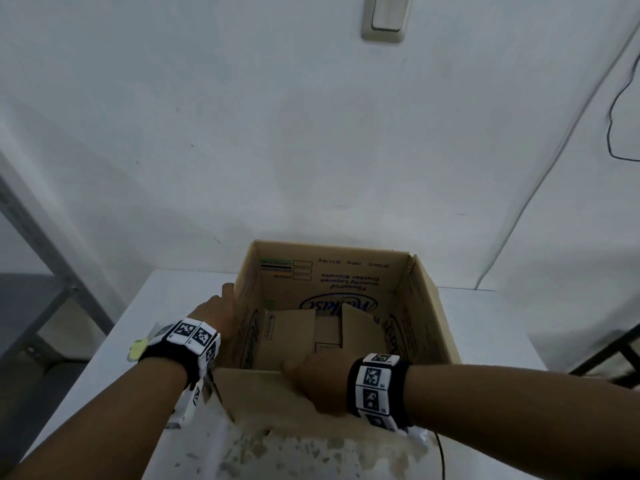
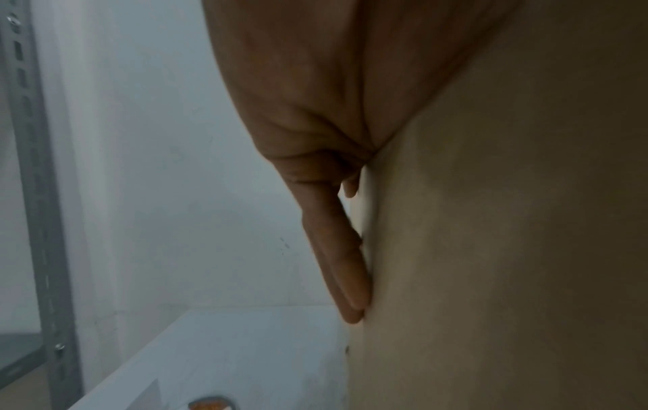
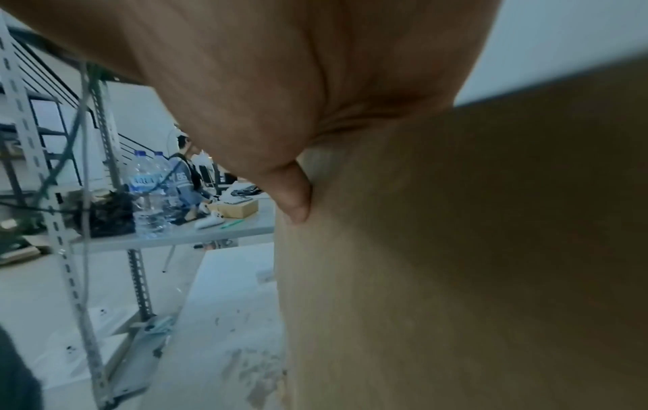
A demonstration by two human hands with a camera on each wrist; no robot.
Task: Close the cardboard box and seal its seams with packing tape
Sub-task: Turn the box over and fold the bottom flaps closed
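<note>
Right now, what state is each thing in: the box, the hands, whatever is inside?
Brown cardboard box: open, flaps up, untaped.
Loose cardboard pieces: lying inside the box.
Left hand: fingers flat against the box's left wall.
Right hand: holding the near flap.
White table: bearing the box.

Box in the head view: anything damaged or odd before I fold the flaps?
Yes. The box is still open, with loose cardboard pieces lying askew inside. The near flap has a ragged, torn left edge. The table in front is scuffed and blotchy. No tape is on the seams.
</note>
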